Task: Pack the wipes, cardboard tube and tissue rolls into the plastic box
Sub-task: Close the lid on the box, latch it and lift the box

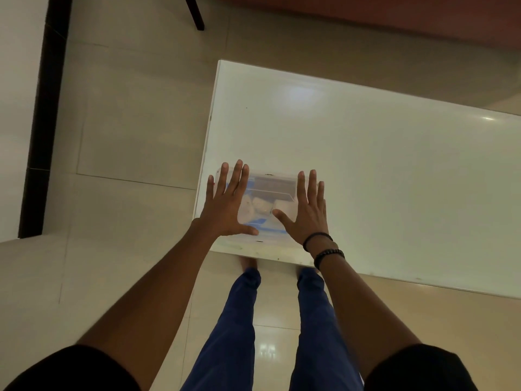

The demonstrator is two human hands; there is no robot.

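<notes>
A clear plastic box (270,180) with its lid on sits at the near left corner of the white table (366,165). Through the lid I see white tissue rolls (260,207), a blue wipes pack (258,221) and a grey-brown cardboard tube (275,182) along the far side. My left hand (227,204) lies flat on the left part of the lid, fingers spread. My right hand (306,213) lies flat on the right part, fingers spread too. Neither hand grips anything.
The table's left edge (207,153) and near edge (366,273) run close to the box. Tiled floor (127,136) lies to the left. A dark furniture leg (196,12) stands far back. My legs in blue trousers (242,320) are below the table edge.
</notes>
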